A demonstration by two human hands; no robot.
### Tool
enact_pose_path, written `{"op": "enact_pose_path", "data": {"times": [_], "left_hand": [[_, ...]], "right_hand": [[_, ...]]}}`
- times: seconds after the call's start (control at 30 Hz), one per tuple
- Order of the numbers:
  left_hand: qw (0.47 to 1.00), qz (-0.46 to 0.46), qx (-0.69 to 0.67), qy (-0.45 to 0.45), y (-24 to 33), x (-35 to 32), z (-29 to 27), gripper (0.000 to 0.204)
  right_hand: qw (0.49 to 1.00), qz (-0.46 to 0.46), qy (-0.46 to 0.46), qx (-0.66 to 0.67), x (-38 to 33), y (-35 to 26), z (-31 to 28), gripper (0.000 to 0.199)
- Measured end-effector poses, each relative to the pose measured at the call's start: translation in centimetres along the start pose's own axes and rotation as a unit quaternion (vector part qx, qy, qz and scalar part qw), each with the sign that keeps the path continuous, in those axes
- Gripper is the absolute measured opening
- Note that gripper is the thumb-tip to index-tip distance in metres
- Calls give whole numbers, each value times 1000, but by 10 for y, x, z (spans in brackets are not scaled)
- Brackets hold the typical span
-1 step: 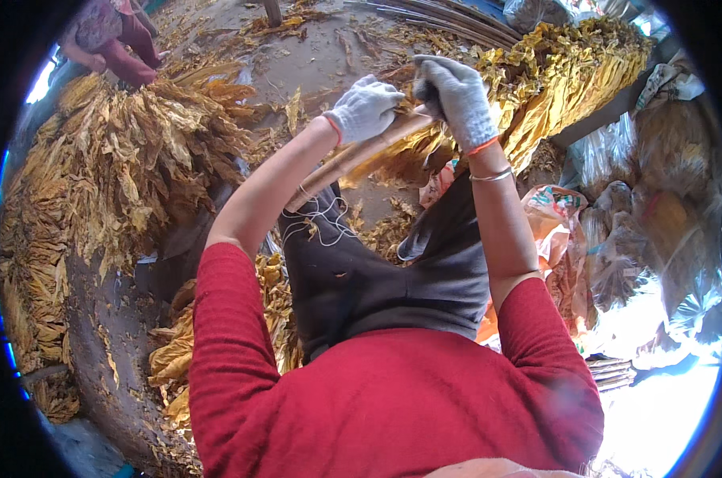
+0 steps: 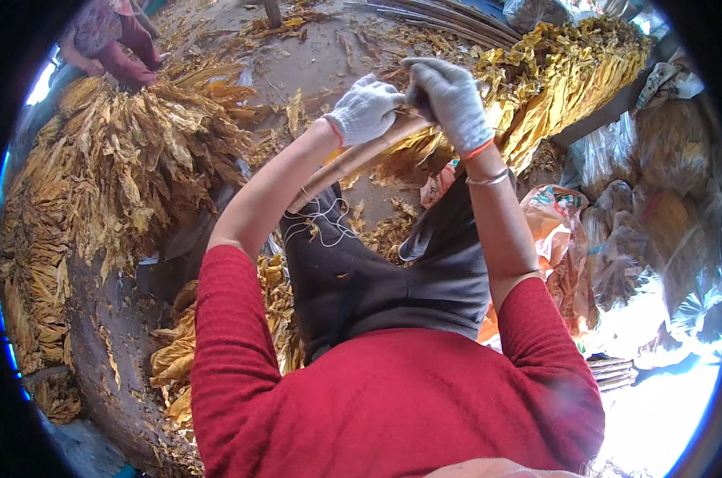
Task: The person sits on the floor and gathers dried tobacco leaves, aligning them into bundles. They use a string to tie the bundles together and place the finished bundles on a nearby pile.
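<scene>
A wooden stick slants up from my lap to the space between my hands. My left hand, in a white knit glove, is closed with its fingertips by the stick's upper part; whatever it grips is hidden. Close to it, my right hand in a greyer glove is closed above the stick's far end, and its fingers hide what they hold. Dried yellow-brown tobacco leaves hang below the stick. White string lies in loose loops over my left thigh, beside the stick's near end.
A row of hanging tobacco leaves stretches to the far right. A large leaf heap lies left, with a person behind it. Stacked sticks lie at the back. Plastic bags crowd the right; loose leaves lie near my left.
My right hand has shifted slightly left, nearer my left hand. The left hand has barely moved. The person at the far left has shifted slightly.
</scene>
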State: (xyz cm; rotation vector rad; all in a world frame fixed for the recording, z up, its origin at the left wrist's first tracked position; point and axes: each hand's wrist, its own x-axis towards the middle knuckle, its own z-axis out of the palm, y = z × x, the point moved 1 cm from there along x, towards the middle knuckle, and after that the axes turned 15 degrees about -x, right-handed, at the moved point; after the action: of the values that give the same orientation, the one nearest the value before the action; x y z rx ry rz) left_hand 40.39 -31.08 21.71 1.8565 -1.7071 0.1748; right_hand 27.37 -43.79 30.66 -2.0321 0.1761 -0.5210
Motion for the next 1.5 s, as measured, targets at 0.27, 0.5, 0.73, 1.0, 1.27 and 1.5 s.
{"op": "enact_pose_path", "data": {"times": [0.27,0.5,0.73,1.0,1.27,1.5], "left_hand": [[999,-31,-32,1,-5,-10,-4,30],[854,-244,-457,52,-36,-20,1,27],[973,-130,-98,-166,24,40,-41,42],[956,-184,48,-223,63,41,-28,59],[950,-213,-39,-227,-5,27,-37,51],[918,-248,-243,-194,-10,38,-44,41]], "right_hand": [[992,-45,-103,-59,-123,3,58,21],[990,5,-129,-59,-196,29,73,28],[985,-71,-58,-144,-182,20,92,26],[966,-99,-90,-222,-206,2,81,40],[944,26,15,-330,-299,22,-51,34],[972,101,176,-116,-166,65,-38,30]]}}
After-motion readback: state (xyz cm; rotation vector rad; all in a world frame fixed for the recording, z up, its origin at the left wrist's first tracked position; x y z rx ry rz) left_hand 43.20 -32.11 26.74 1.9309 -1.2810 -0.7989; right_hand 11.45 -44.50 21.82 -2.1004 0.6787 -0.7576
